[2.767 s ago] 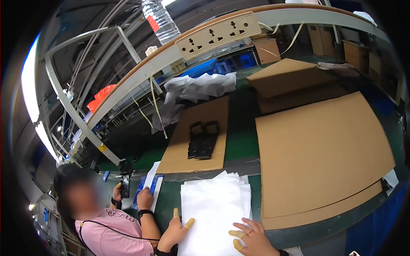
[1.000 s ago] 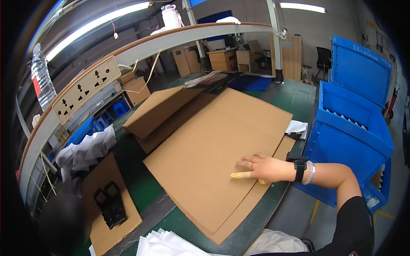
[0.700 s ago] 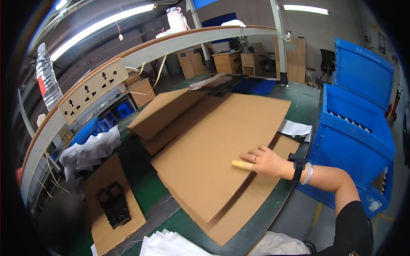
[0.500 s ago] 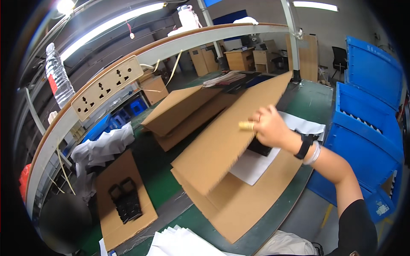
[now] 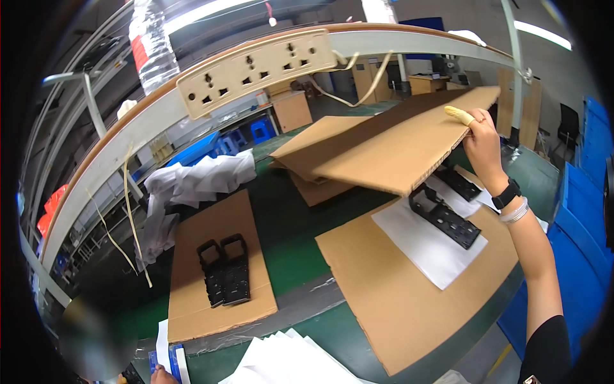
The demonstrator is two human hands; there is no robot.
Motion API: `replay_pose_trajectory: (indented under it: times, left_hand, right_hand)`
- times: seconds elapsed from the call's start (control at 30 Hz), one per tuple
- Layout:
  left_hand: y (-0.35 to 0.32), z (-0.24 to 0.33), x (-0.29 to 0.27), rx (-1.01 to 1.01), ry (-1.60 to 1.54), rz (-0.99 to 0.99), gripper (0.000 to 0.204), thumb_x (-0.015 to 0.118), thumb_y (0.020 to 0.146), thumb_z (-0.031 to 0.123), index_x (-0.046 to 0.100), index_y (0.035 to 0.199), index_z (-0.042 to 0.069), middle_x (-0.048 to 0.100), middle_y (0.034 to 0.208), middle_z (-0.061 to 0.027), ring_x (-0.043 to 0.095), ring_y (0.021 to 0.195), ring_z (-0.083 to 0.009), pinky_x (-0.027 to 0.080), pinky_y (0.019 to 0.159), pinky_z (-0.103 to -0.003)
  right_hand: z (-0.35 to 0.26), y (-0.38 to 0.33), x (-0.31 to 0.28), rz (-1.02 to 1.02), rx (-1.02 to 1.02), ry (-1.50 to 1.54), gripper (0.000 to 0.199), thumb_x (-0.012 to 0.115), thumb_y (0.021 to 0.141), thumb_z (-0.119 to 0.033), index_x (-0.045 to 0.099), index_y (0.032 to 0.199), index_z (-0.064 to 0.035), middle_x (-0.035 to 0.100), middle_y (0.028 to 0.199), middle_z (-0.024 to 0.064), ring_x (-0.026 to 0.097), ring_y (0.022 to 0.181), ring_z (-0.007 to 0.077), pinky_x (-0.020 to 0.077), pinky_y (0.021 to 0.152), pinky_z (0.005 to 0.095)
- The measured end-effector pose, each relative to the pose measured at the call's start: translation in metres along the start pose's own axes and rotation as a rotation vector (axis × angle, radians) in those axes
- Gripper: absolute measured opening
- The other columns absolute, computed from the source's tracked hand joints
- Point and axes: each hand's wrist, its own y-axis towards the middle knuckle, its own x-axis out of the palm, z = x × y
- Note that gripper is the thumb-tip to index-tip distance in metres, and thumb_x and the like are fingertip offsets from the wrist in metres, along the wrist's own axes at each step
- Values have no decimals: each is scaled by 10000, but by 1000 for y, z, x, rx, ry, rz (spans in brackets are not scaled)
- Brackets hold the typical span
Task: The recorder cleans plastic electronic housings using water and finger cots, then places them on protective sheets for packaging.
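My right hand (image 5: 484, 150), a yellow cover on one finger, grips the edge of a large brown cardboard sheet (image 5: 396, 153) and holds it raised and tilted. Beneath lies another cardboard sheet (image 5: 377, 288) with white paper (image 5: 419, 249) on it. A black plastic bracket (image 5: 448, 221) with a loop end rests on that paper; a second black part (image 5: 459, 184) lies behind it, partly hidden by my hand and the raised sheet. My left hand is out of view.
Two black brackets (image 5: 227, 272) lie on another cardboard (image 5: 185, 269) at left. White sheets (image 5: 294, 361) are stacked in front. A person's hand (image 5: 163, 376) is at lower left by a blue-and-white item. A rail with a power strip (image 5: 256, 67) crosses behind; blue crates (image 5: 575, 237) stand right.
My right hand has lifted the cardboard sheet and carried it away from me, uncovering the bracket and paper beneath. The view has swung left.
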Motion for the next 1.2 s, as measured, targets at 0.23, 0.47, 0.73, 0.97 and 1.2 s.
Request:
replay_pose_trajectory:
  times: [0.23, 0.47, 0.73, 0.97, 1.2]
  left_hand:
    - [-45, 43, 9, 294, 500, -47, 183, 467, 804, 165, 600, 817, 40, 619, 832, -108, 601, 786, -246, 476, 666, -365]
    - [-39, -9, -8, 492, 757, 135, 223, 476, 833, 163, 581, 704, 14, 600, 703, -148, 572, 625, -311, 478, 562, -394]
    - [-31, -55, -20, 596, 647, 28, 172, 491, 829, 112, 561, 694, 30, 583, 701, -118, 558, 644, -253, 456, 569, -329]
    - [-23, -113, -13, 185, 109, -312, 235, 411, 893, 94, 588, 1013, -4, 620, 976, -91, 579, 929, -130, 436, 800, -208]
    - [-35, -103, 2, 244, 286, -259, 227, 448, 856, 176, 630, 920, 56, 647, 981, -60, 579, 994, -151, 436, 874, -264]
  right_hand:
    - [-10, 1, 134, 21, 105, -21, 272, 558, 753, -72, 631, 1004, -146, 575, 964, 51, 536, 948, 262, 495, 727, 365]
    - [-34, -47, 289, -457, 70, -83, 250, 575, 766, -110, 644, 998, -170, 563, 1089, 83, 501, 1068, 293, 489, 787, 423]
    - [-103, -67, 342, -838, 171, -90, 330, 558, 767, -113, 605, 1090, -160, 524, 1176, 152, 499, 1118, 331, 461, 863, 456]
    - [-130, -75, 366, -804, 119, 322, 413, 570, 768, -174, 512, 1165, -75, 542, 1138, 198, 542, 1040, 349, 453, 876, 416]
    - [-152, -74, 376, -795, 1327, 1465, 482, 519, 873, -314, 338, 1285, -142, 393, 1235, 108, 493, 1040, 308, 486, 828, 407]
